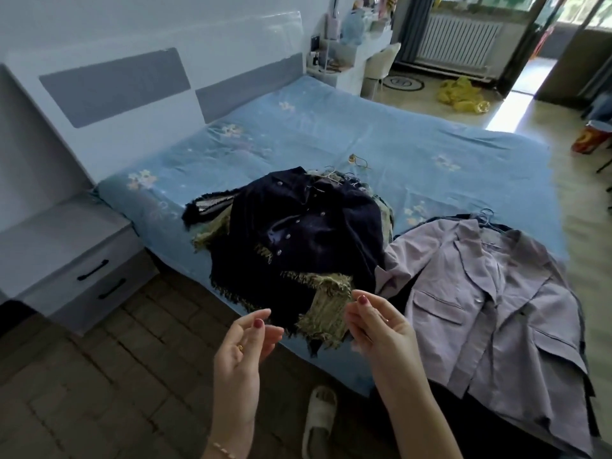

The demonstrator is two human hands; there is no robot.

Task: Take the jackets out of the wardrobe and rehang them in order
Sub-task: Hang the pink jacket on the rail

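Plainly both hands are empty: the left hand [245,339] has its fingers loosely curled and parted, touching nothing, and the right hand [377,329] is likewise half open, its fingertips [361,298] just beside the frayed green hem of the dark jacket [298,233], whether brushing it I cannot tell. That jacket lies heaped on the bed [331,127], a wire hanger [326,177] poking out at its collar. Beside it, overlapping its edge, a lilac jacket [490,293] lies flat on its own hanger. Judging by this, the jackets are out and sorting is in hand; next calls for gripping one by collar or hanger.
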